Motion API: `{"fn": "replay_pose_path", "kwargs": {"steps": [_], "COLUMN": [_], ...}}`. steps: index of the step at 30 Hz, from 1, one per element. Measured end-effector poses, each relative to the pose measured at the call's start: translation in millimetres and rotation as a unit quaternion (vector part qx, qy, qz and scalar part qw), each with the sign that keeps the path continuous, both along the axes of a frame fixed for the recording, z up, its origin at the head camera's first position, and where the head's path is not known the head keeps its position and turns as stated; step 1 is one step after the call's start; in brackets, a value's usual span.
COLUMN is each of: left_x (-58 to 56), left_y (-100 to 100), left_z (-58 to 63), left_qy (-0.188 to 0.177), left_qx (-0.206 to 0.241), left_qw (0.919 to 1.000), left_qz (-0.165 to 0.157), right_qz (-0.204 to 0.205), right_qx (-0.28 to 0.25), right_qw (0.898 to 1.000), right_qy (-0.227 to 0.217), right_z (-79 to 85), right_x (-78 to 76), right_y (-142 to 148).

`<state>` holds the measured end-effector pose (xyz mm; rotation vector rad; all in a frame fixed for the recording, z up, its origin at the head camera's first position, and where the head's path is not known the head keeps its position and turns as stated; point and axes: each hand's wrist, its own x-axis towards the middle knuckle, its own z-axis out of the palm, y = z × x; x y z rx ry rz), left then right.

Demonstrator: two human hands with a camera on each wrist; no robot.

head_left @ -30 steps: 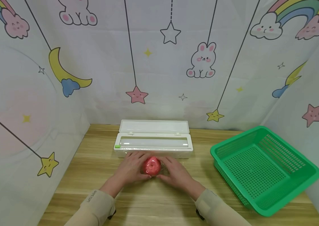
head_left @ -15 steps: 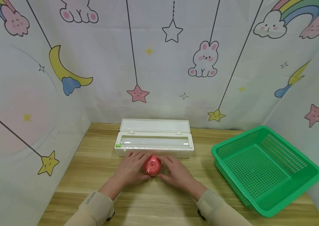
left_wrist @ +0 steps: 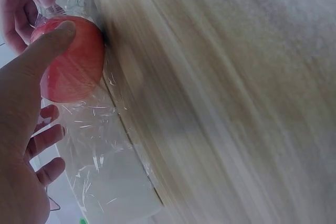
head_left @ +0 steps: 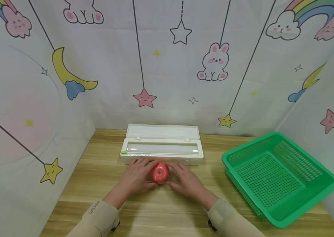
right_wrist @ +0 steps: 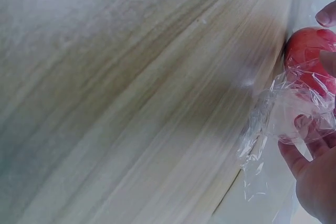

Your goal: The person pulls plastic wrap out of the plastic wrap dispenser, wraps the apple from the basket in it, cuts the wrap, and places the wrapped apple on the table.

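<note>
A red apple point(head_left: 159, 173) sits under clear cling film point(right_wrist: 307, 106) on the wooden table, between my two hands. My left hand point(head_left: 137, 175) grips the apple from the left; in the left wrist view its thumb point(left_wrist: 64, 30) lies on the film-covered skin and the other fingers curl beyond. To the right, my right hand point(head_left: 188, 181) holds crumpled film beside the apple, its curled fingers partly seen through the plastic. Right behind the fruit stands a white cling film dispenser point(head_left: 162, 160) with its lid raised. Film also lies over the dispenser's front.
A green plastic basket point(head_left: 276, 217) stands on the right of the wooden table point(head_left: 95, 184). A white cloth backdrop point(head_left: 181, 72) with printed stars and rabbits rises behind and at both sides.
Both hands stay around the apple, with only slight finger movement; the right hand sits a touch further right. The head view has shifted slightly.
</note>
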<state>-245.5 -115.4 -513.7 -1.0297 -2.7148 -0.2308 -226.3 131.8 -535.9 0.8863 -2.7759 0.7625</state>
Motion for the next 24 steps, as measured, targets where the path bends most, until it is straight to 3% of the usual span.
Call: {"fn": "replay_pose_path", "kwargs": {"steps": [13, 24], "left_x": [1.9, 8.1], "left_y": [-5, -13], "left_z": [3.3, 15.4], "left_qy": [0.023, 0.037], "left_qx": [0.004, 0.009], "left_qw": [0.9997, 0.9993], "left_qz": [-0.002, -0.001], "right_qz": [-0.002, -0.013], "right_qx": [0.005, 0.014], "right_qw": [1.000, 1.000], "right_qy": [-0.006, 0.000], "right_z": [5.4, 22.9], "right_x": [1.7, 7.9], "right_y": [3, 2]}}
